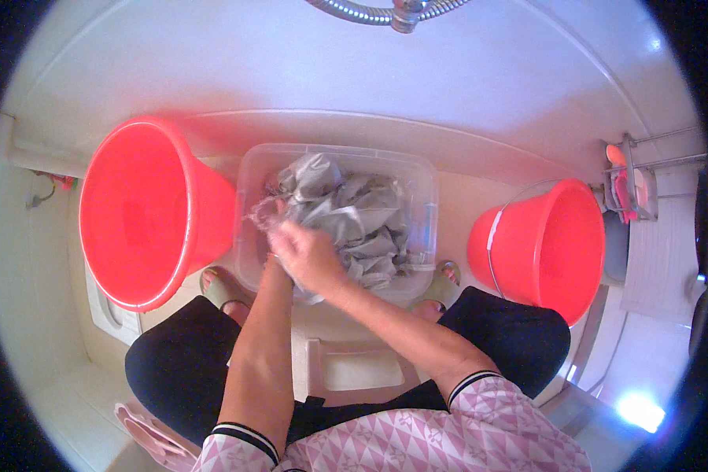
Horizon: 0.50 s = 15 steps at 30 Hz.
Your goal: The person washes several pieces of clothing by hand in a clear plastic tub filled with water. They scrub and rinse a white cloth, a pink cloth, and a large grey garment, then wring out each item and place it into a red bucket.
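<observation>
Before me stands a clear plastic tub (pixel 339 150) with wet, crumpled grey cloth (pixel 369 209) heaped in it. My right hand (pixel 307 251) is at the tub's left side, blurred, its fingers closed on a fold of the cloth. It crosses over my left hand (pixel 279 205), which is down among the cloth. Only bits of the left fingers and the wrist show, so its grip is mostly hidden. Near the hands the cloth looks smeared by motion.
A large red plastic bucket (pixel 212 200) stands left of the tub. A smaller red bucket (pixel 507 245) with a wire handle is on the right. A pale plastic stool (pixel 312 371) lies between my knees. A metal shower hose (pixel 360 13) hangs above; a wire rack (pixel 640 177) is at far right.
</observation>
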Each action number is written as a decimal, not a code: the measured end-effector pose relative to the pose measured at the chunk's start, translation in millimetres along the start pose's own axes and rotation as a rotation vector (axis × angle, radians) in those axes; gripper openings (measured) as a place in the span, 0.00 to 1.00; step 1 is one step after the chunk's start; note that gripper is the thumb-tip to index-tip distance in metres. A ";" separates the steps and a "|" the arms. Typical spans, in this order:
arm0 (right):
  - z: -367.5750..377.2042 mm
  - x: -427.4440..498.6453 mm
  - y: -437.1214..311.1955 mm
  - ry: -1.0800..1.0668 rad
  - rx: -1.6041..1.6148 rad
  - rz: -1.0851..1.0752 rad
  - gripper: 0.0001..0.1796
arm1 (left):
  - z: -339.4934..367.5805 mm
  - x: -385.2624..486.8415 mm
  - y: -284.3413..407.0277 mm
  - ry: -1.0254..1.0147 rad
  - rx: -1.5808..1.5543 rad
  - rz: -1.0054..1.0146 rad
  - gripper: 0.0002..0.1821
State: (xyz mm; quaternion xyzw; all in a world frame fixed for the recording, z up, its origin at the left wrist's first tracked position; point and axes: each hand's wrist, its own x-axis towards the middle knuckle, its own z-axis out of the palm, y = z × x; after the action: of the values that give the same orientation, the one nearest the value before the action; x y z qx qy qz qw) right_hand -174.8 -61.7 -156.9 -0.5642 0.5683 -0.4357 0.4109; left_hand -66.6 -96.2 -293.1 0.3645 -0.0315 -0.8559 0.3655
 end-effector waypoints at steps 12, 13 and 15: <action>-124.3 44.4 140.5 0.005 -0.736 0.214 0.20 | 48.2 -10.9 22.4 0.290 0.596 0.393 0.19; -131.5 39.7 141.1 0.038 -0.679 0.250 0.20 | 48.3 -19.4 37.3 0.325 0.506 0.400 0.23; -141.0 38.2 131.8 0.056 -0.489 0.312 0.24 | 49.6 -33.9 54.8 0.301 0.797 0.537 0.32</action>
State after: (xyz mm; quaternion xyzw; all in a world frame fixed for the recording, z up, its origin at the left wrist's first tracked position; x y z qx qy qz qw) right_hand -348.2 -97.6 -242.5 -0.5398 0.7476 -0.2328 0.3090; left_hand -49.8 -124.8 -218.8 0.5741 -0.3955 -0.5909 0.4059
